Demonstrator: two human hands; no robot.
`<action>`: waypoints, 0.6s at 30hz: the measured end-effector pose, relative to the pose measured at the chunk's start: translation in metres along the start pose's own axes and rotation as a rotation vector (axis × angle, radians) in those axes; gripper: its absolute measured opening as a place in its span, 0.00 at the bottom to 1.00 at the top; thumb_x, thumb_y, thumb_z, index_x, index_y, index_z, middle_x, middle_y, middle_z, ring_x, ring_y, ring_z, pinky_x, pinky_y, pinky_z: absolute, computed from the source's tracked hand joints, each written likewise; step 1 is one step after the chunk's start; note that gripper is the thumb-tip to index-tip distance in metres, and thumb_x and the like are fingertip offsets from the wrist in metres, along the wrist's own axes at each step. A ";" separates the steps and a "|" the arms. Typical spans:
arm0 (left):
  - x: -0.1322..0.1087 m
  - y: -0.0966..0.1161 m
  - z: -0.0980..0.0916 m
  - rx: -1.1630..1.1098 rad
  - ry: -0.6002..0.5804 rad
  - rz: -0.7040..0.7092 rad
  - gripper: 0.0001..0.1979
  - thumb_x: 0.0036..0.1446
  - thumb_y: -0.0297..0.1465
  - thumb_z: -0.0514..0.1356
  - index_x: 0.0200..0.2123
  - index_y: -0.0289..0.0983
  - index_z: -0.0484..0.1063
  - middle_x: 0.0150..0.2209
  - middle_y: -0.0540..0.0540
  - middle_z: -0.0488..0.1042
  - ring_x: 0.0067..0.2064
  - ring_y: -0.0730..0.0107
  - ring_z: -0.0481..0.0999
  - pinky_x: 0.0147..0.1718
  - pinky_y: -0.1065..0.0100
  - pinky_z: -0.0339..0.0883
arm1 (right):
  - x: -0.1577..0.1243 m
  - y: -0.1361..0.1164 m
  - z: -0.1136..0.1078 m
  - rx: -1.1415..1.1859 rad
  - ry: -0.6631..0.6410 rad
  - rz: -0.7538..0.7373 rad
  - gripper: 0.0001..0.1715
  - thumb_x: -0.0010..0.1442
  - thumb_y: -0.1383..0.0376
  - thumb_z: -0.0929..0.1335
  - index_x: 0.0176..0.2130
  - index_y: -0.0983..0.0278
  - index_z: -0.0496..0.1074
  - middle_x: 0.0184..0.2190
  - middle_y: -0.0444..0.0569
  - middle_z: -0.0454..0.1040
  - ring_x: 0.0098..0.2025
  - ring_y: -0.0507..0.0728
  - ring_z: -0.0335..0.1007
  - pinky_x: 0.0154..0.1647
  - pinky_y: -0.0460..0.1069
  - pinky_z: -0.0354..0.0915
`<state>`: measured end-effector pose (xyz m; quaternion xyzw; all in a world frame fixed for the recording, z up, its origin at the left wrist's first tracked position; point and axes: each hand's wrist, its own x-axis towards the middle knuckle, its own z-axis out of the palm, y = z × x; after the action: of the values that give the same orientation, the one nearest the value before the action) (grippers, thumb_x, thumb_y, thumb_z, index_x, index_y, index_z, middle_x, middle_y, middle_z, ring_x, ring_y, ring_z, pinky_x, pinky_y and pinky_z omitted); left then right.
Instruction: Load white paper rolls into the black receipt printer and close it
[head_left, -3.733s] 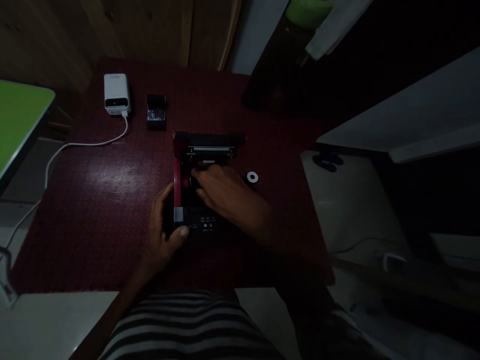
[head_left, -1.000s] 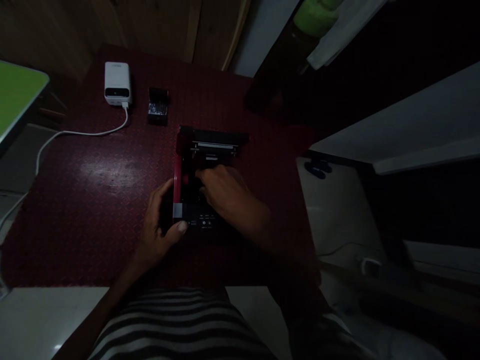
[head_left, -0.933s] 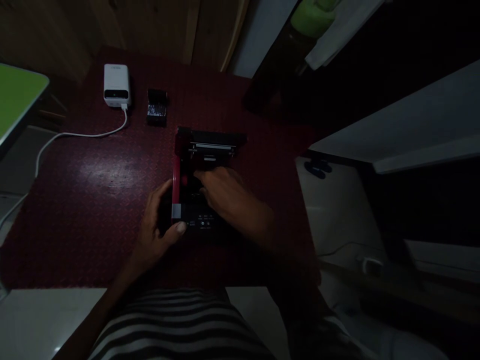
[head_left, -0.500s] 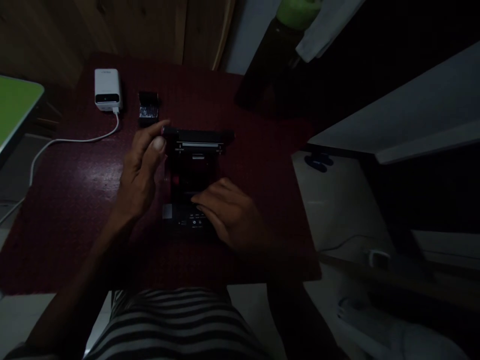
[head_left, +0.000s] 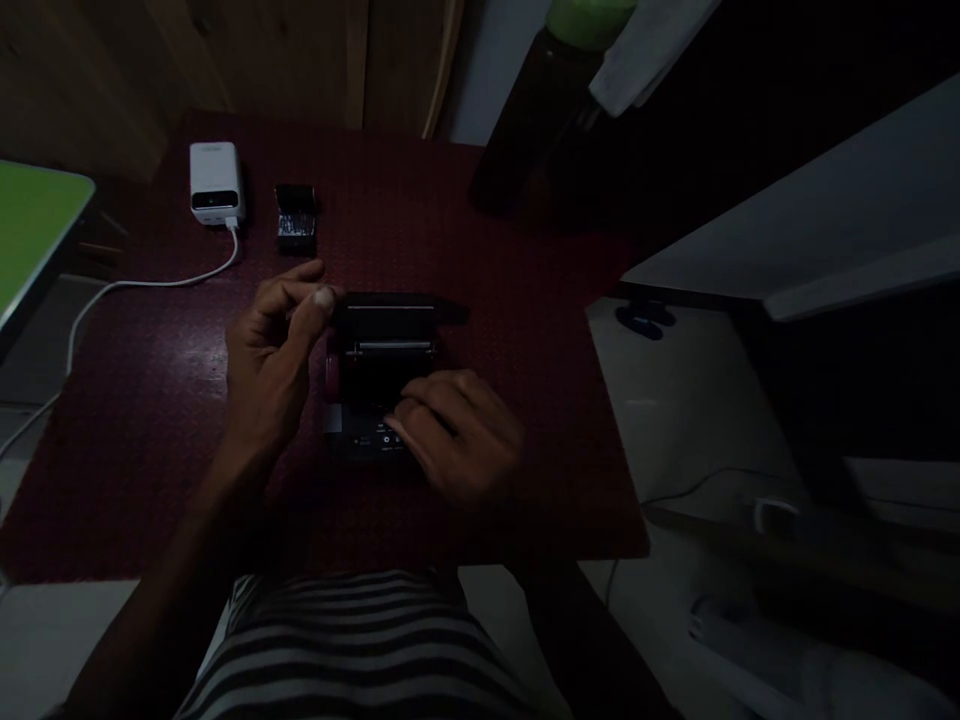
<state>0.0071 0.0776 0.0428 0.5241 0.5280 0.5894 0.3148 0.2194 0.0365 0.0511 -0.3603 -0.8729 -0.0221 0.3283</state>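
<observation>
A small black and red printer [head_left: 379, 375] sits in the middle of the dark red table [head_left: 172, 400]. Its hinged lid [head_left: 394, 308] stands partly lowered over the body. My left hand [head_left: 274, 360] pinches the lid's left end between thumb and fingers. My right hand [head_left: 457, 435] lies on the printer's front right part, fingers bent over the button panel. The paper bay under the lid is too dark to make out.
A white power bank [head_left: 214, 183] with a white cable [head_left: 150, 283] lies at the table's far left, a small black box [head_left: 295, 217] beside it. A green surface [head_left: 34, 225] is at the left. A pale cabinet top [head_left: 690, 400] borders the table's right edge.
My left hand left the printer's front left corner, reached up to the lid and is swinging it down toward me. My right hand came out of the bay onto the front panel.
</observation>
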 end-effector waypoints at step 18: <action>-0.059 -0.001 -0.010 -0.106 -0.130 -0.437 0.30 0.69 0.40 0.70 0.72 0.46 0.74 0.68 0.40 0.80 0.68 0.43 0.81 0.60 0.49 0.84 | -0.013 -0.015 -0.006 0.127 -0.025 0.240 0.08 0.78 0.64 0.71 0.43 0.60 0.80 0.55 0.55 0.90 0.61 0.63 0.87 0.65 0.59 0.78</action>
<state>0.0127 0.0207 0.0265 0.4170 0.5759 0.4990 0.4954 0.2200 0.0159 0.0516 -0.4410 -0.8271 0.0769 0.3399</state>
